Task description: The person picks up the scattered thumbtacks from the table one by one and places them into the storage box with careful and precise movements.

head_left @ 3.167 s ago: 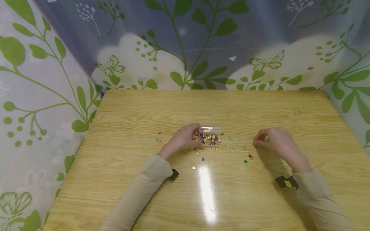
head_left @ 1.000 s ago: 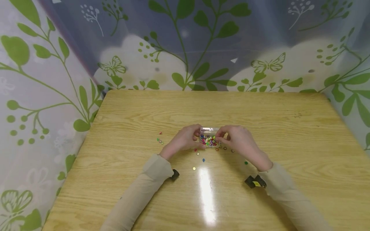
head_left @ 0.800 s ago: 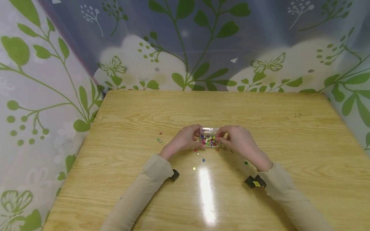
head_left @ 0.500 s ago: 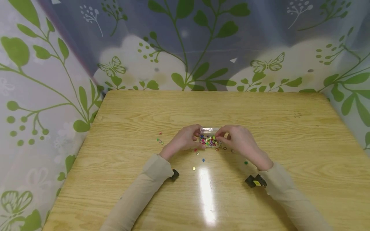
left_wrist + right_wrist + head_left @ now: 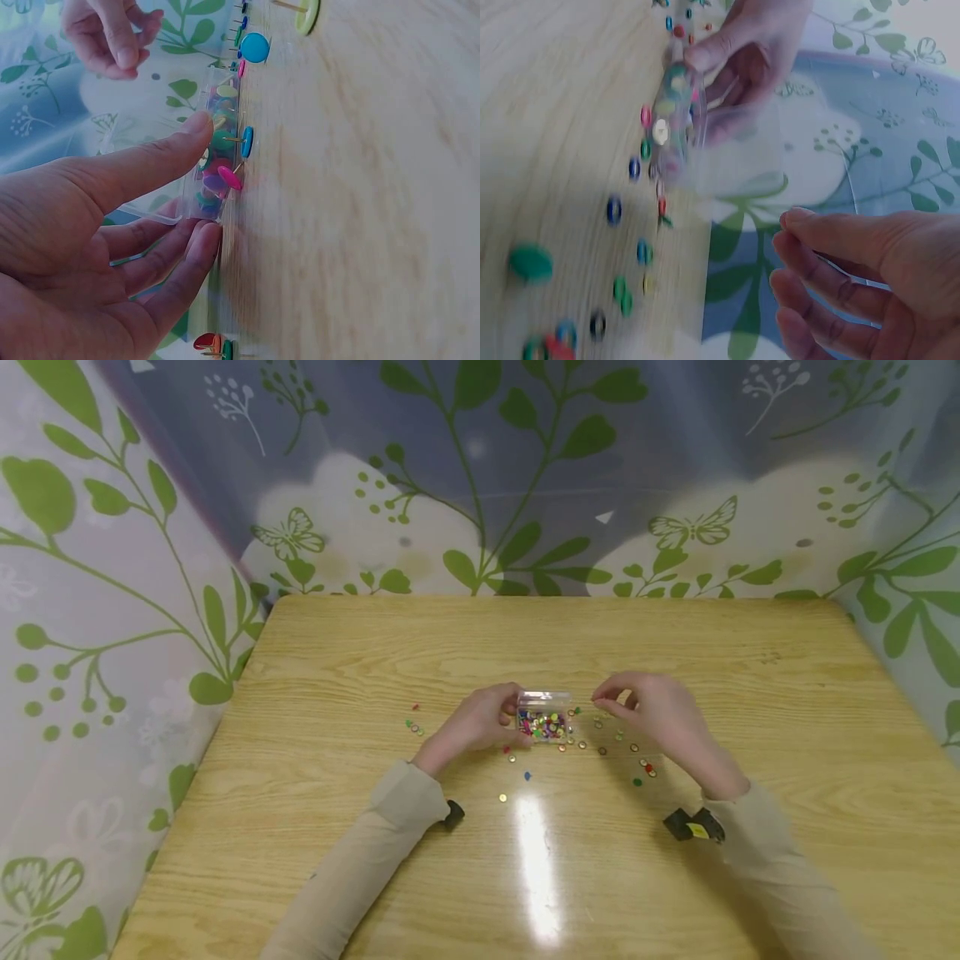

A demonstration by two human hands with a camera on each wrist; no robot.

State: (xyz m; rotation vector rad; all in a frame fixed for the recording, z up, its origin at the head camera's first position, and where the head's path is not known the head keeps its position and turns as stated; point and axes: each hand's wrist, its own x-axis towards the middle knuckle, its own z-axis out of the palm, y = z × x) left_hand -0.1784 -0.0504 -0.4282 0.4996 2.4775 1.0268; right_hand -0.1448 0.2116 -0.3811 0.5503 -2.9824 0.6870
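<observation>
A small clear plastic box [image 5: 543, 724] full of coloured thumbtacks sits on the table with its clear lid [image 5: 742, 146] raised at the back. My left hand [image 5: 480, 718] holds the box by its left end, thumb [image 5: 161, 161] at the front and fingers behind. To the right of the box and above the table is my right hand [image 5: 656, 710]. Its thumb and index fingertips are close together, with no tack visible between them; the other fingers are loosely bent. A blue tack [image 5: 247, 142] and a pink tack [image 5: 230, 178] lie just in front of the box.
Loose tacks are scattered on the wooden table [image 5: 360, 643], including a green tack [image 5: 637, 782] and a red tack [image 5: 649, 768] on the right. A yellow tack [image 5: 503, 797] and a blue tack [image 5: 527, 776] lie in front. Patterned curtain [image 5: 420, 527] borders the table.
My right hand first came from the tacks on the right to the box, stayed over its right end, and has now moved back rightward and up. The left hand keeps its hold.
</observation>
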